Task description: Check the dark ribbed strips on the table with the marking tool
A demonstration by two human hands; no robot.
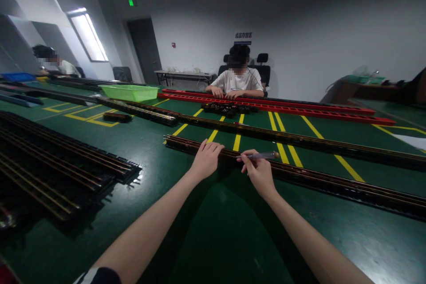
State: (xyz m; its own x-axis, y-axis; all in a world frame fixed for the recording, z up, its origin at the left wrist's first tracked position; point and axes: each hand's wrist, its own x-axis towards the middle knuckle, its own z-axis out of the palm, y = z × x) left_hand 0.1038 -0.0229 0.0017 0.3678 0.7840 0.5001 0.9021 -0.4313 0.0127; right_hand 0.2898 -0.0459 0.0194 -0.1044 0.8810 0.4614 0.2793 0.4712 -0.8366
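A long black rail (316, 174) with copper-coloured strips lies across the green table in front of me. My left hand (207, 159) is closed over it near its left end, fingers curved across the top and the palm on the near side. My right hand (258, 172) pinches a screwdriver (262, 155) with a clear greyish handle. The handle points right, and its tip reaches left to the rail between my two hands. What the tip touches is too small to make out.
Another long rail (266, 133) lies beyond mine. Several black rails (60, 155) cover the table's left. A green basket (129, 92), a short dark piece (117, 117), black parts (228, 109) and red rails (299, 108) sit farther back. A person (238, 80) works opposite; another (63, 67) sits far left.
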